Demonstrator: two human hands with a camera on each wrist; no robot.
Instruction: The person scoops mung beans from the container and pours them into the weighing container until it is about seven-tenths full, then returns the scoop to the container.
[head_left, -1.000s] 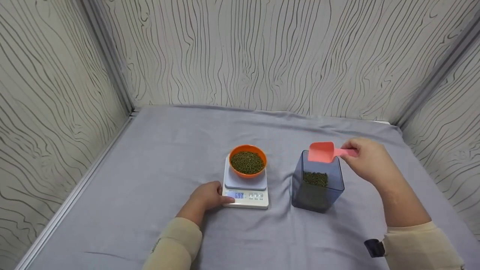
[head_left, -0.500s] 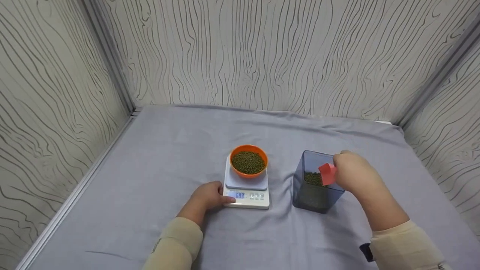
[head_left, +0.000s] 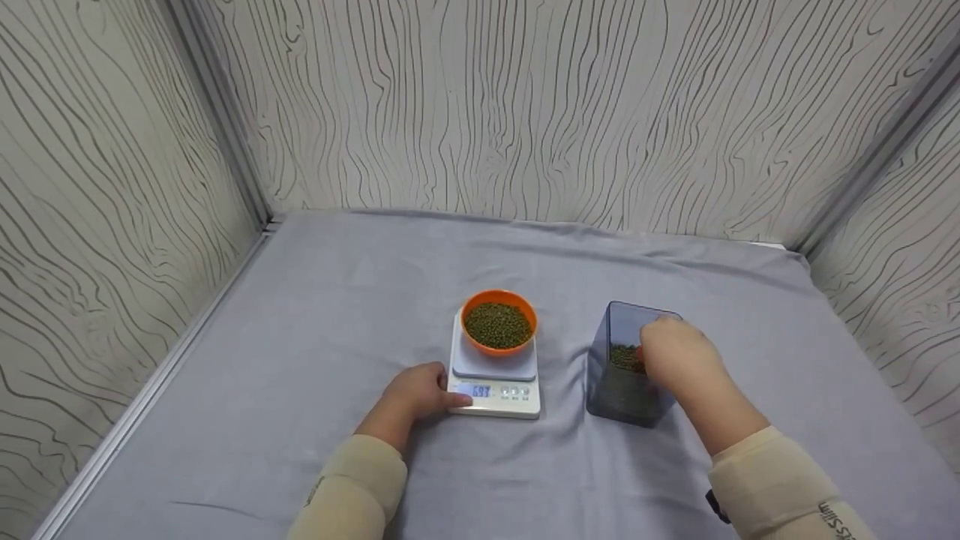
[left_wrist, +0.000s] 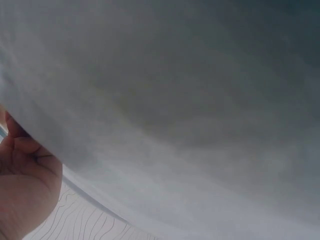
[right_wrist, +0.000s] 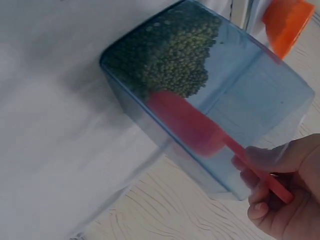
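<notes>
A pink scoop [right_wrist: 190,125] is gripped by its handle in my right hand [head_left: 679,356]. In the right wrist view its blade reaches inside a clear bluish container [right_wrist: 260,95], its tip at a heap of small green beans [right_wrist: 175,60]. From the head view the hand hides most of the scoop. My left hand [head_left: 415,391] holds the left front corner of a white kitchen scale [head_left: 495,411], thumb on top beside the lit display. An orange bowl [head_left: 500,351] of the same green beans [head_left: 497,325] sits on the scale's platform.
Grey cloth [head_left: 360,292] with wrinkles covers the table. Walls with a wavy line pattern [head_left: 480,112] stand behind and at both sides. The container [head_left: 600,382] stands to the right of the scale, a gap of cloth between them.
My right hand has brought the scoop from above the container's rim down and left into it, the blade turning toward the beans. The left hand, scale and bowl stay put.
</notes>
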